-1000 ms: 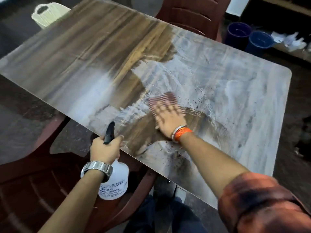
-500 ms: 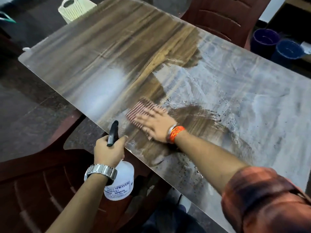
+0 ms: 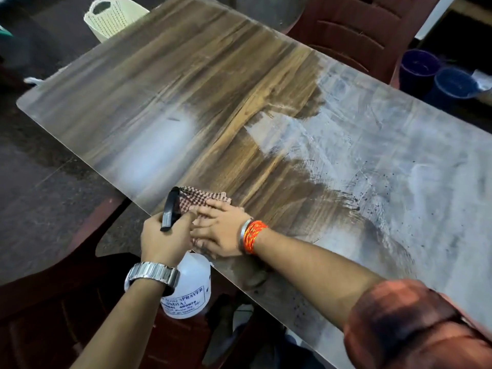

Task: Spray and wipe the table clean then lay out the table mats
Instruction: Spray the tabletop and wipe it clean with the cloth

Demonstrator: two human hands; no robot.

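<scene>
Counter [image 3: 213, 107]: wood-grain, far-right part still filmy. Right hand [image 3: 221, 230] flat, fingers spread on checked cloth [image 3: 202, 199] at near edge. Left hand [image 3: 165, 239] grips spray bottle [image 3: 191, 286] off near edge. Step: wiping; next, likely the filmy right part. No mats visible.

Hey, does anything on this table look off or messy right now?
Yes. The right part of the table is still filmed with pale grey residue and dark specks, unlike the clean wood grain on the left. The right hand presses the checked cloth at the near edge.
</scene>
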